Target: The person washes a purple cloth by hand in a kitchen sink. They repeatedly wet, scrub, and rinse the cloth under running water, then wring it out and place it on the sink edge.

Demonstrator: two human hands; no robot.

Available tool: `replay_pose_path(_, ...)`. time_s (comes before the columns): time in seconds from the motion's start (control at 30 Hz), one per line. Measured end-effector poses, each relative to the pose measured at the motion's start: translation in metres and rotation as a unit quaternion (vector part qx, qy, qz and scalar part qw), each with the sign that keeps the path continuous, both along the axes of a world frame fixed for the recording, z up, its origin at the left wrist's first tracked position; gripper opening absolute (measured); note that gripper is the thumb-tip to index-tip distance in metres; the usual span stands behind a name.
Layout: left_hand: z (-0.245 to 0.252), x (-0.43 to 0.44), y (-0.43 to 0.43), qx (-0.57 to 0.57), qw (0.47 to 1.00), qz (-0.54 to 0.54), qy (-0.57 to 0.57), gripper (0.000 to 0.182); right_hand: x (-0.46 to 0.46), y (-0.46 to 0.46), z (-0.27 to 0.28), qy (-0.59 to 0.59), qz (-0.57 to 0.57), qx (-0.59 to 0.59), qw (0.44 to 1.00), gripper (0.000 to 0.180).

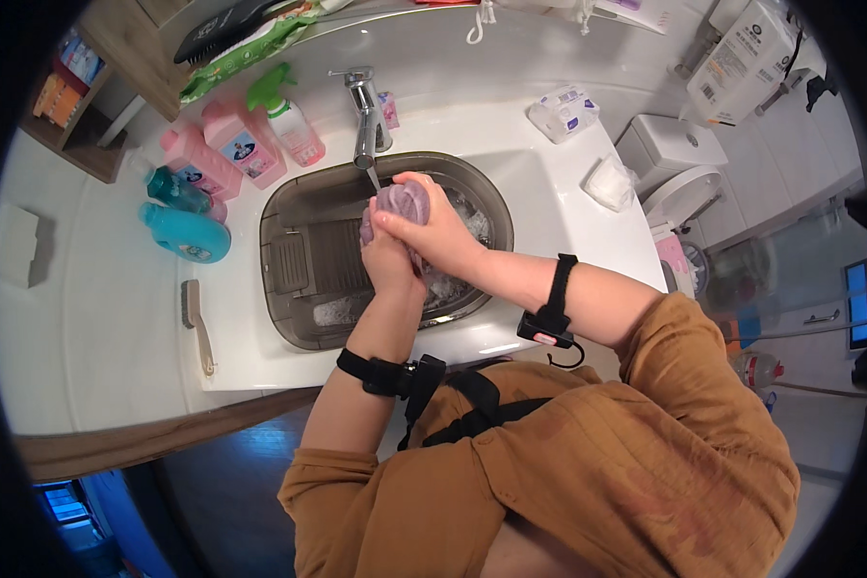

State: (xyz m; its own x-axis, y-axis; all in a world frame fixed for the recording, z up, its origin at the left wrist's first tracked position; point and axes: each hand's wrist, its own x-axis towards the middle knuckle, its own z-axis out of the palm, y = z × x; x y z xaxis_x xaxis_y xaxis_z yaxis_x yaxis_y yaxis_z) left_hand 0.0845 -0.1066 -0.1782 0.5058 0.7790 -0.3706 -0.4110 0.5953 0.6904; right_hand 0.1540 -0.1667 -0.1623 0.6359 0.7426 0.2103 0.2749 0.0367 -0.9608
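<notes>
A bunched purple cloth [403,202] is squeezed between my two hands below the faucet [365,123], from which water runs. My left hand [392,253] grips it from the near side, and my right hand [437,224] wraps it from the right. Both are over a dark translucent plastic basin [278,195] with a ribbed washboard [336,253] inside, set in the white sink. Foamy water [448,285] shows in the basin, partly hidden by my hands and forearms.
Pink bottles [246,148], a green-topped spray bottle [296,134] and a turquoise bottle [191,235] stand on the left counter. A scrub brush [199,321] lies nearer me. Tissue packs [563,114] and a white wrapped bundle [610,183] lie on the right, beside the toilet [675,155].
</notes>
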Motion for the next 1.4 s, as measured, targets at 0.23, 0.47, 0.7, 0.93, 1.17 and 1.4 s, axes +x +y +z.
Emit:
replay_pose_path(0.23,-0.004,0.002,-0.008,0.101,0.993,-0.009,0.059,0.035,0.013,0.011,-0.024,0.135,-0.014,-0.034,0.99,0.052)
replay_pose_path(0.47,-0.011,-0.002,0.009,0.199,0.957,-0.1,0.184,0.048,0.039,0.022,-0.046,0.124,0.078,-0.104,0.984,0.052)
replay_pose_path(0.7,0.007,-0.062,0.06,0.274,0.818,-0.393,0.319,0.046,0.096,-0.011,-0.009,-0.021,0.198,-0.096,0.975,0.062)
replay_pose_path(0.93,0.006,-0.089,0.089,0.383,0.772,-0.314,0.397,0.044,0.121,-0.042,0.034,0.09,0.201,-0.207,0.953,0.054)
replay_pose_path(1.17,0.004,-0.101,0.098,0.54,0.603,-0.344,0.475,0.076,0.119,-0.034,0.039,0.286,0.155,-0.051,0.944,0.052)
replay_pose_path(1.4,-0.031,-0.066,0.082,0.678,0.471,-0.231,0.515,0.068,0.081,-0.011,0.067,0.36,0.321,0.068,0.873,0.045)
